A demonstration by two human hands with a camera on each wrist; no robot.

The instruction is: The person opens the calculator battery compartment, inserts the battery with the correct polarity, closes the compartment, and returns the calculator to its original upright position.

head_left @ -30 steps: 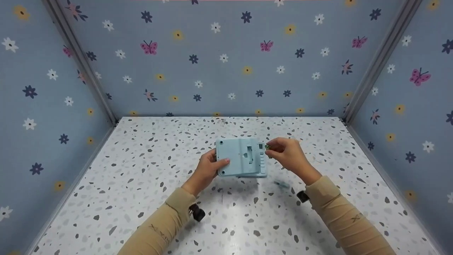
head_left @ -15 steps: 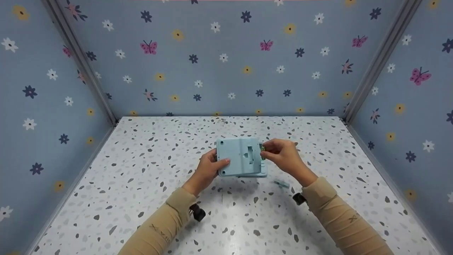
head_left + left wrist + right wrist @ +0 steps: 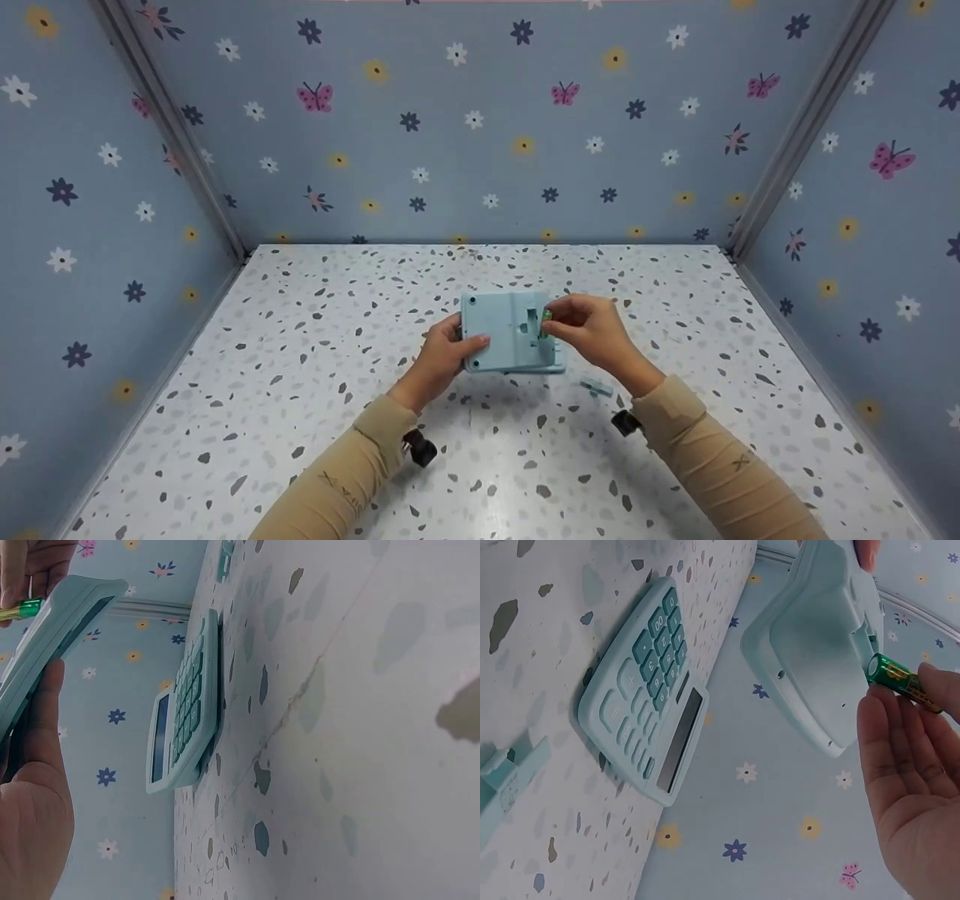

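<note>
My left hand (image 3: 439, 358) grips a light-blue calculator (image 3: 495, 322) by its left edge, thumb on the back, which faces up. An uncovered battery slot (image 3: 532, 328) shows near its right side. Between thumb and fingers, my right hand (image 3: 596, 328) pinches a small green battery (image 3: 546, 325) at the slot's right edge. In the right wrist view one end of the battery (image 3: 891, 673) points at the slot opening; whether it touches is unclear. The small battery cover (image 3: 597, 387) lies on the table below my right hand.
A second light-blue calculator (image 3: 641, 701) lies keys up on the table under the held one, mostly hidden in the head view. The speckled white table (image 3: 337, 300) is bounded by flower-patterned walls (image 3: 480, 120) at the back and both sides.
My right hand has moved left with the battery, from beyond the calculator's right edge to the slot. The left hand and the held calculator have stayed almost still.
</note>
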